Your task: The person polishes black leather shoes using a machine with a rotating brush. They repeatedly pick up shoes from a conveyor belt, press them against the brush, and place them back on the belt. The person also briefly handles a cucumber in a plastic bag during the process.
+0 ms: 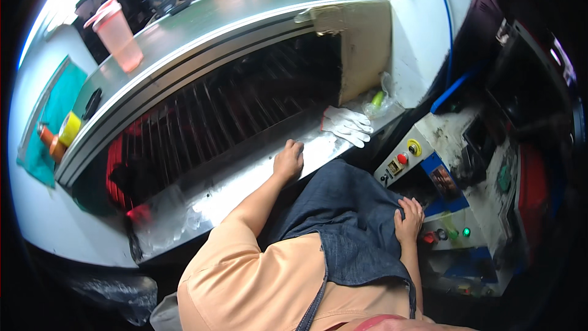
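My left hand [288,159] rests on the shiny metal ledge [229,193] along the front of a large machine. Its fingers are curled in, and whatever they may hold is hidden. To its right on the same ledge lies a white knitted glove [346,125] with an orange cuff. My right hand [409,217] lies beside the dark denim apron [349,208] over my lap, fingers stretched out and holding nothing. It is close to the control panel [398,162], which has a red button and a yellow-ringed one.
Behind the ledge is a dark bed of slats [226,104]. On the machine's top stands a pink translucent pitcher [119,40]. A yellow tape roll [70,127] sits at the far left. A clear plastic bag [381,103] with something green lies near the glove. A lower panel shows a green light [467,232].
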`<state>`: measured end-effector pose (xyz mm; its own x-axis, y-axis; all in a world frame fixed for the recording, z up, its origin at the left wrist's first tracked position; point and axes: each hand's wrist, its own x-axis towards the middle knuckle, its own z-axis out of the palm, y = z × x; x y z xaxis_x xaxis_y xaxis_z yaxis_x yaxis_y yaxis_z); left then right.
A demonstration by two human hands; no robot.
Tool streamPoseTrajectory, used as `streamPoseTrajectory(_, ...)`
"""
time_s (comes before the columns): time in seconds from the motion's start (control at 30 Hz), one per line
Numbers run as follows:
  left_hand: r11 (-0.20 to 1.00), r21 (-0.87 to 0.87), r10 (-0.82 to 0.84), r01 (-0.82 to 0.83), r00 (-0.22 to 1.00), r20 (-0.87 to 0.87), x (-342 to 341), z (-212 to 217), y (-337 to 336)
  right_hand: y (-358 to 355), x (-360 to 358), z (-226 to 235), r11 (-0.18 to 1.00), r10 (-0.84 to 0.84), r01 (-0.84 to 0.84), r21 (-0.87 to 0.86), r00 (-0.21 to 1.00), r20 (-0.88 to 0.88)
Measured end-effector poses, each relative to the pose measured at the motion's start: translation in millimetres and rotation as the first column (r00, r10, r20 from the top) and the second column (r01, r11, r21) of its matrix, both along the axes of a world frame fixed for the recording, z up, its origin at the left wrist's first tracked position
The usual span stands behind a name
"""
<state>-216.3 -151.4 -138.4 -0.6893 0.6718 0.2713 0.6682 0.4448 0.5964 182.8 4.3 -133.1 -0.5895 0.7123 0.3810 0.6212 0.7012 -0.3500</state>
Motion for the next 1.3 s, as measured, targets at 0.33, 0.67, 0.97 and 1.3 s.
streamPoseTrajectory(0.33, 1.0, -0.011, 0.002, -0.003, 0.993, -0.121, -4.0, -8.8, -4.3, 5.8, -9.8, -5.7, 0.999, -0.018, 0.014, -0.045, 0.996, -0.091)
streamPoseTrajectory(0.67, 0.995, 0.001, -0.096, 0.098, 0.981, -0.168, -13.6, -26.8, 2.7, 22.8, 79.0, 132.3, 0.973, -0.1, -0.043, -0.226, 0.806, -0.584)
streamPoseTrajectory(0.97, 0.999, -0.041, 0.013, -0.024, 0.968, -0.251, -16.2, -26.5, -1.0, 234.1, 288.9, 215.4, 0.652, -0.749, 0.678, 0.339, 0.644, 0.154)
streamPoseTrajectory(1.3, 0.991, -0.102, 0.075, -0.091, 0.985, -0.156, 3.6, -4.0, -3.6, 314.7, 391.8, 178.4, 0.56, -0.812, 0.679, -0.475, 0.563, -0.152)
